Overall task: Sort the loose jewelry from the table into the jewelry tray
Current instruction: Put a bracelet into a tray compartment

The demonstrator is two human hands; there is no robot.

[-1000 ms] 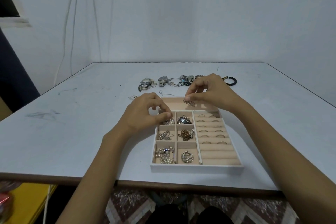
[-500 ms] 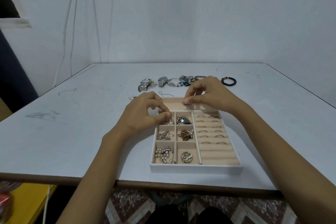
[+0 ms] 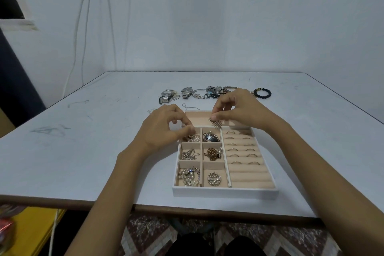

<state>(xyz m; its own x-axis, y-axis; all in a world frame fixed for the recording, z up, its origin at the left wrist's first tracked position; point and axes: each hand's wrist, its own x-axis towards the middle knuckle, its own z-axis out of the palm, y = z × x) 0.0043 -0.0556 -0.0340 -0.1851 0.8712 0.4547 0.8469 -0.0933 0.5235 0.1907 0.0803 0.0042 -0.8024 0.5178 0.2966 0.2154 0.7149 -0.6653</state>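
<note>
At nine o'clock of the jewelry tray (image 3: 225, 191), the left hand (image 3: 164, 129) reaches in over the rim, thumb and forefinger pinched together down in the far-left small compartment, where a glittering silver piece (image 3: 192, 137) lies; whether the fingertips actually grip it cannot be told. On the white table (image 3: 83, 151) the tray sits near the front edge, with six small cells on its left half and ring rolls (image 3: 247, 164) on its right, several rings slotted in them. Those cells hold, from far to near, a dark-stoned chain (image 3: 211, 137), a thin silver chain (image 3: 189, 155), a gold chain (image 3: 213, 153), a pearl cluster (image 3: 189, 176) and a sparkly ring-shaped piece (image 3: 214, 178). At twelve o'clock of the tray the right hand (image 3: 239, 111) hovers over the long far compartment, thumb and forefinger closed on a fringe earring (image 3: 216, 123) whose metal spikes fan downward, the other fingers raised and spread. Beyond it, around twelve to one o'clock, loose items line the table: two metal watches (image 3: 176, 94), a silver bangle (image 3: 199, 94), a tangle of pieces (image 3: 215, 91) and a dark beaded bracelet (image 3: 263, 93). A bent wire hook (image 3: 189, 107) lies just beyond the tray's far-left corner.
</note>
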